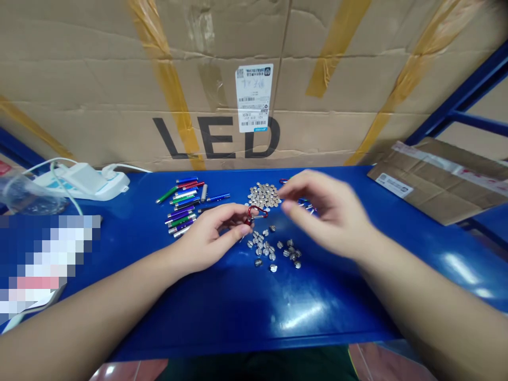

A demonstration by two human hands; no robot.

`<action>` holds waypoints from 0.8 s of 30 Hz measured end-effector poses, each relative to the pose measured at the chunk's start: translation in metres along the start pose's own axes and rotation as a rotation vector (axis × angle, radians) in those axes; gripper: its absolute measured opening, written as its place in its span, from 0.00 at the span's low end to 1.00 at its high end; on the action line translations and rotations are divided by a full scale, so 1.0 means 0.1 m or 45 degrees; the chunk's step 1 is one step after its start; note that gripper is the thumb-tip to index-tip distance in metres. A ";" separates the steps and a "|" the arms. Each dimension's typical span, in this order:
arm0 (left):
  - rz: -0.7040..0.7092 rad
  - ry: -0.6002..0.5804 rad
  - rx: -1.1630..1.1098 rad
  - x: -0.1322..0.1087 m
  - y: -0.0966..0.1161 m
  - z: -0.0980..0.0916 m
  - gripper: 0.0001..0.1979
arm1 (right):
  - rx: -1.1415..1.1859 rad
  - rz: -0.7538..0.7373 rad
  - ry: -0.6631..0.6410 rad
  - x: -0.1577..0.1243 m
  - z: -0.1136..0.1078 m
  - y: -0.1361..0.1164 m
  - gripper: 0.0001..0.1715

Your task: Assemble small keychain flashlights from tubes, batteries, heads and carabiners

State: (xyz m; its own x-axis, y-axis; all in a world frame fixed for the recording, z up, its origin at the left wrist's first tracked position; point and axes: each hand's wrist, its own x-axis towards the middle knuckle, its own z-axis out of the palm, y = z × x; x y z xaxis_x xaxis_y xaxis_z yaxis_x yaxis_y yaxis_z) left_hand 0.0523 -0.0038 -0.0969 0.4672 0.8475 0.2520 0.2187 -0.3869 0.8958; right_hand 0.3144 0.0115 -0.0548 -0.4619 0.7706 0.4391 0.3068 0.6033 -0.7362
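My left hand (208, 236) pinches a red carabiner clip (257, 213) between thumb and fingers, over the blue tabletop (246, 312). To its left lies a group of small coloured metal tube torches (181, 207). A tight cluster of button cells (264, 194) sits just beyond the clip. Loose silver metal caps (270, 248) are scattered nearer to me. My right hand (327, 213), blurred, hovers beside the button cells with thumb and fingers close together. I cannot tell whether it holds anything. Small coloured parts (307, 207) partly show beneath it.
A large taped cardboard box (214, 79) printed "LED" stands along the table's far edge. A white power strip (83, 182) and a clear plastic bag (27, 194) are at the back left. A pixelated patch (43, 262) covers the left. Flattened cardboard (438, 182) lies at the right.
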 end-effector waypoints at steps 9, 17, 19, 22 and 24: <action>0.076 -0.094 -0.002 0.01 0.02 0.01 0.12 | 0.385 0.144 -0.175 -0.06 0.33 0.11 0.09; -0.093 0.066 -0.181 0.03 0.07 0.03 0.13 | 0.299 0.257 -0.191 -0.03 0.17 0.15 0.10; -0.094 0.097 -0.199 0.04 0.06 0.02 0.13 | 0.163 0.197 -0.164 -0.02 0.11 0.13 0.08; -0.082 0.068 -0.218 0.02 0.02 0.02 0.14 | 0.271 0.241 -0.074 -0.01 -0.02 0.10 0.11; -0.055 0.019 -0.191 0.01 -0.01 0.00 0.14 | 0.360 0.289 0.068 0.00 -0.17 0.09 0.15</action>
State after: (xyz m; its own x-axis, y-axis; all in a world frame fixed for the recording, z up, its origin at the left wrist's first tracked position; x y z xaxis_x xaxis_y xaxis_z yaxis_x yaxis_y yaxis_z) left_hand 0.0528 -0.0032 -0.0974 0.4469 0.8679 0.2167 0.1074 -0.2926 0.9502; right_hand 0.3314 0.0208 -0.0530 -0.3622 0.8924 0.2690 0.1507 0.3409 -0.9279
